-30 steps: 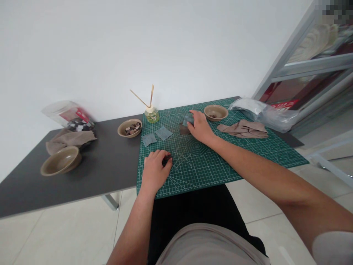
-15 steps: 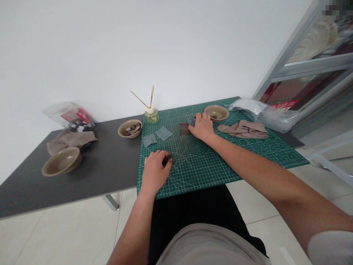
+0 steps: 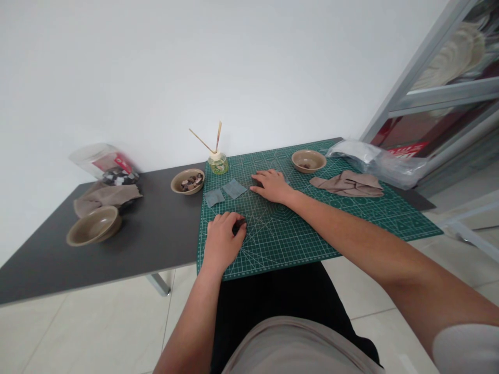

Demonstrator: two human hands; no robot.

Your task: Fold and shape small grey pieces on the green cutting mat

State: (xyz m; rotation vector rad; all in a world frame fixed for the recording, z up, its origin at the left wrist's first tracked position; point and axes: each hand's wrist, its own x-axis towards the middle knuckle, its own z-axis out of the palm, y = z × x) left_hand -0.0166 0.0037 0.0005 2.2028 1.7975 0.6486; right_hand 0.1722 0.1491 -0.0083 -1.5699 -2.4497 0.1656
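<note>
a: quick, what's the left hand doing?
b: the left hand (image 3: 221, 243) sits low on the green cutting mat (image 3: 307, 241), fingers curled in, with a small dark object (image 3: 239, 225) poking out past them. we read it as held, but most of it is covered, so we can't say what it is.
a: and the right?
b: the right hand (image 3: 272, 186) lies nearly flat and open on the mat's middle, fingers spread, gripping nothing we can see. a dark edge (image 3: 254, 183) just shows at its fingertips; we can't tell what that is.
a: how would that object handle?
b: our guess is light and fairly stiff, small enough to slip. we'd pinch it by the exposed end, thumb against fingertips.
a: what's around them?
b: a grey-blue square (image 3: 214, 197) and a second grey-blue square (image 3: 234, 188) lie on the mat, upper left of the hands. upper right, a tan bowl (image 3: 308, 161), a folded taupe cloth (image 3: 346, 184) and a plastic bag (image 3: 376, 163). on the dark table (image 3: 156, 228) to the left, a bowl of small pieces (image 3: 183, 188), and further left a clear jar of dark and white tiles (image 3: 102, 161), a cloth (image 3: 105, 196) and a tan bowl (image 3: 93, 226). a glass jar with reed sticks (image 3: 217, 164) stands at the mat's top left corner.
</note>
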